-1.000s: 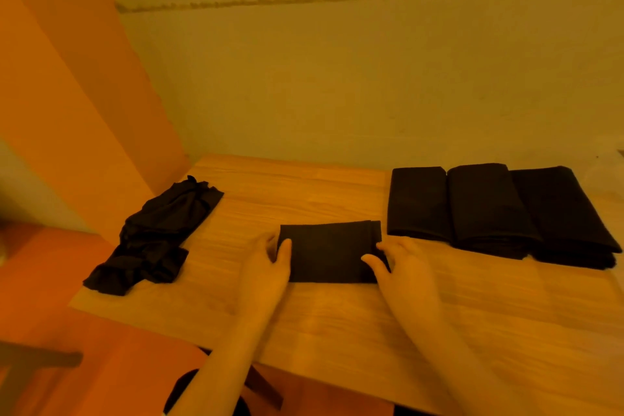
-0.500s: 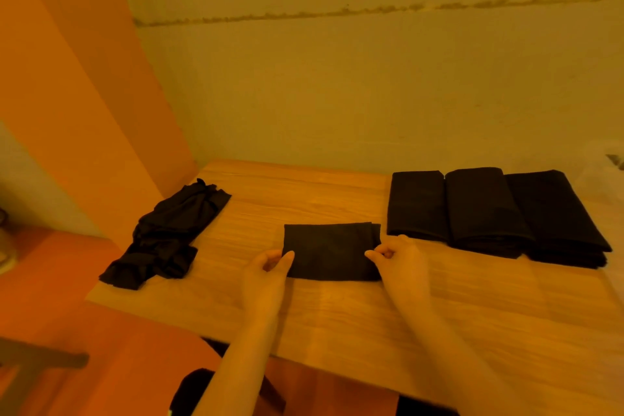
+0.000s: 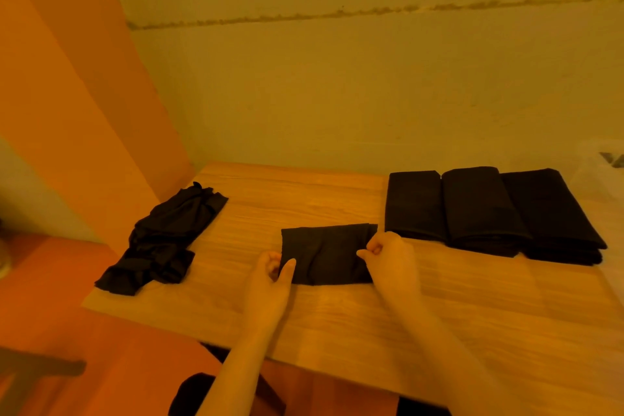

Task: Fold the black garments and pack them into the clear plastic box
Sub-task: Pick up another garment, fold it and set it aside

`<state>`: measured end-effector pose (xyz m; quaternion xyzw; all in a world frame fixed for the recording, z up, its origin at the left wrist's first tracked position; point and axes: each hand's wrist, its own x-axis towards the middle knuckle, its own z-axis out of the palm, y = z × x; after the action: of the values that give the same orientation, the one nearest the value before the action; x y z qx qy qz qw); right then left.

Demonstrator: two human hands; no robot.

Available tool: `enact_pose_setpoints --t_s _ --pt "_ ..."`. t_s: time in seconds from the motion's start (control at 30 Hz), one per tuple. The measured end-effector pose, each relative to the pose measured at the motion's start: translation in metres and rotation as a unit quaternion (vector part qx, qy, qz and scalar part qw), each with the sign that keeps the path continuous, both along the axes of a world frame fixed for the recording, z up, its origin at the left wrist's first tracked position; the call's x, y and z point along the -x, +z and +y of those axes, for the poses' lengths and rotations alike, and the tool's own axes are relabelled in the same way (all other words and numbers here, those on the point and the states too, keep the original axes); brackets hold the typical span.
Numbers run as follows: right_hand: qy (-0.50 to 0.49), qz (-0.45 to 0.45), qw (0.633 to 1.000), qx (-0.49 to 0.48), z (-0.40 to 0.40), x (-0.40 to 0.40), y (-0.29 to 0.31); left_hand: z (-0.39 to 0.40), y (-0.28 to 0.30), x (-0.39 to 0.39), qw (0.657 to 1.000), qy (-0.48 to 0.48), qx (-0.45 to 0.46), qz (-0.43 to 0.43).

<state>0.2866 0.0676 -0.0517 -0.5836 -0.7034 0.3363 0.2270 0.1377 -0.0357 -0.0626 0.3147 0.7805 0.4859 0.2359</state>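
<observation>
A folded black garment (image 3: 329,252) lies in the middle of the wooden table (image 3: 337,324). My left hand (image 3: 270,275) pinches its left edge, with the thumb on top of the cloth. My right hand (image 3: 391,258) grips its right edge with curled fingers. The cloth bunches slightly between the two hands. Three folded black garments (image 3: 486,209) lie side by side at the back right. A crumpled pile of unfolded black garments (image 3: 165,240) lies at the table's left edge. A faint clear plastic box (image 3: 604,176) shows at the far right edge.
A pale wall rises right behind the table. An orange panel (image 3: 67,94) leans at the left. The floor below is orange-red, and a dark chair part (image 3: 40,368) shows at the lower left.
Both hands have curled from lying flat beside the folded garment to gripping its two side edges. The cloth now bunches a little between them.
</observation>
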Motion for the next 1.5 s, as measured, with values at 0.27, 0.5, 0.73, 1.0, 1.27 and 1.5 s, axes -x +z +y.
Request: enact_pose_setpoints --t_s 0.27,0.5,0.73,1.0,1.27,1.5 --pt "-0.044 0.054 0.995 0.067 0.005 -0.001 -0.001 0.008 0.002 0.0 0.998 0.048 0.048 -0.01" --pt "-0.014 0.02 0.992 0.121 0.009 -0.003 0.003 0.013 0.02 0.004 0.988 -0.009 0.128 -0.083" --pt "0.035 0.02 0.986 0.161 0.011 -0.009 0.015 0.05 0.037 0.023 0.974 0.032 0.112 -0.197" --pt "-0.055 0.193 0.969 0.146 0.021 -0.001 0.005 0.057 0.032 0.019 0.982 0.023 0.059 -0.178" --pt "-0.067 0.209 0.965 0.144 0.03 -0.004 -0.002 0.045 0.02 0.023 0.994 -0.016 0.029 -0.104" --pt "-0.043 0.149 0.98 0.123 0.037 -0.002 -0.002 0.042 0.015 0.031 0.991 -0.048 0.04 -0.12"
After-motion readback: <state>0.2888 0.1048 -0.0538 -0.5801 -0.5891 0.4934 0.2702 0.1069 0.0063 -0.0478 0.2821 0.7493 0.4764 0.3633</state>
